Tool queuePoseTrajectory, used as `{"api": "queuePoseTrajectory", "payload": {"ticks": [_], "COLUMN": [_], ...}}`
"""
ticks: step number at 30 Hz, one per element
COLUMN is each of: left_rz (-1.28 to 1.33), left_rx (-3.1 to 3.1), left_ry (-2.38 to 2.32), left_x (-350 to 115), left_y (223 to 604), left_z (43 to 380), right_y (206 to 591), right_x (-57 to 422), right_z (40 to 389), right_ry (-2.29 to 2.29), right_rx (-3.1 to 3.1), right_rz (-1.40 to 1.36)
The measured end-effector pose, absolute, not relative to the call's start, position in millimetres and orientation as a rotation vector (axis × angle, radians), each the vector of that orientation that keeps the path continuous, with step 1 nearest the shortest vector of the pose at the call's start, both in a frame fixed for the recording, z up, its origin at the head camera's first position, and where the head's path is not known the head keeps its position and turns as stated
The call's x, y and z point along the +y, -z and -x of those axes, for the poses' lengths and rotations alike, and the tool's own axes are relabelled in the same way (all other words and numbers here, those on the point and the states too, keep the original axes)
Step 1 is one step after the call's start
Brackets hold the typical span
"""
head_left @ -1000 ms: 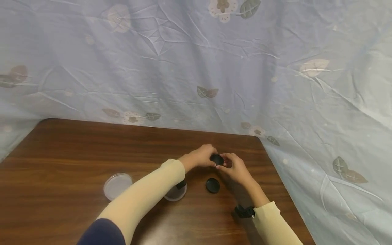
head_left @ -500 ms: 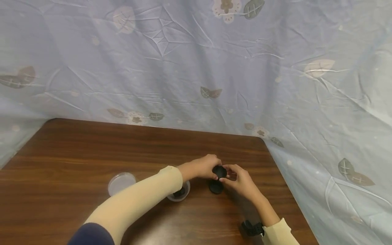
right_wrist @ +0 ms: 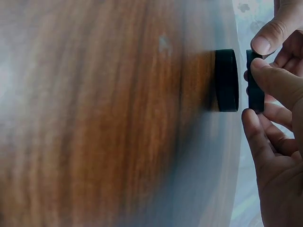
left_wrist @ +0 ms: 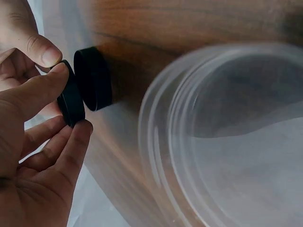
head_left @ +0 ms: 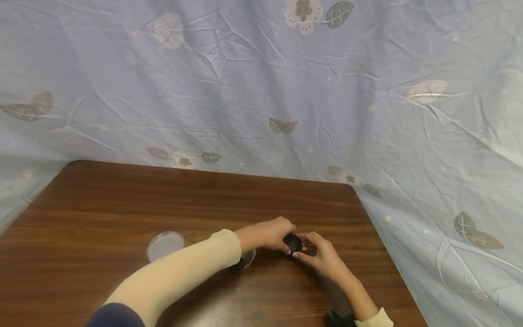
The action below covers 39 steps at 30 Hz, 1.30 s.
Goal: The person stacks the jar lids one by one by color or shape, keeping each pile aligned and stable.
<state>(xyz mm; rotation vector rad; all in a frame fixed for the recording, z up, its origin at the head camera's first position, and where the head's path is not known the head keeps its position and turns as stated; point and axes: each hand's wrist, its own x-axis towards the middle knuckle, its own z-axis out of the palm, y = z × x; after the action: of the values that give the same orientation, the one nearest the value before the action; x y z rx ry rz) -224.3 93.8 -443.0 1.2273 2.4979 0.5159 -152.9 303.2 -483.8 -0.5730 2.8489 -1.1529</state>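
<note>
Both hands hold a black round lid (head_left: 293, 243) between them. The left hand (head_left: 273, 232) pinches it from the left, and the right hand (head_left: 323, 255) has thumb and fingers at its right edge. In the left wrist view the lid (left_wrist: 72, 97) is close over a short black round container (left_wrist: 93, 78) that stands on the table. A narrow gap separates the lid (right_wrist: 255, 85) from the container (right_wrist: 227, 80) in the right wrist view. From the head view the container is hidden behind the lid and hands.
A clear round dish (head_left: 165, 245) lies on the wooden table (head_left: 184, 195) at the left. Another clear dish (head_left: 250, 258), with a black thing (head_left: 238, 265) at it, is mostly hidden by the left forearm. A patterned cloth (head_left: 245, 91) hangs behind the table.
The hands have come down toward the near side with the lid, from beyond the black container to over it. The container was visible on the table before and is now covered in the head view.
</note>
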Motion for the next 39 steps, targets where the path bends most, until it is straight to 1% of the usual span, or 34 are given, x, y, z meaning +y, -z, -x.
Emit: {"api": "queuePoseTrajectory", "payload": {"ticks": [12, 21, 39], "left_rz": [-1.229, -1.23, -1.18], "left_rx": [2.552, 2.542, 2.534], "left_ry": [-0.416, -0.438, -0.438], "left_x": [97.2, 97.7, 93.7], "left_y": [448.2, 449.7, 442.6], "left_z": [216.6, 216.5, 212.1], "right_y": [490.3, 493.2, 492.4], "right_x": [303.1, 303.5, 299.2], "right_z": [147.8, 146.9, 145.3], "right_ry": [1.189, 1.179, 1.15], "right_rx": [2.813, 2.835, 2.859], "right_rz": [0.595, 0.596, 0.567]}}
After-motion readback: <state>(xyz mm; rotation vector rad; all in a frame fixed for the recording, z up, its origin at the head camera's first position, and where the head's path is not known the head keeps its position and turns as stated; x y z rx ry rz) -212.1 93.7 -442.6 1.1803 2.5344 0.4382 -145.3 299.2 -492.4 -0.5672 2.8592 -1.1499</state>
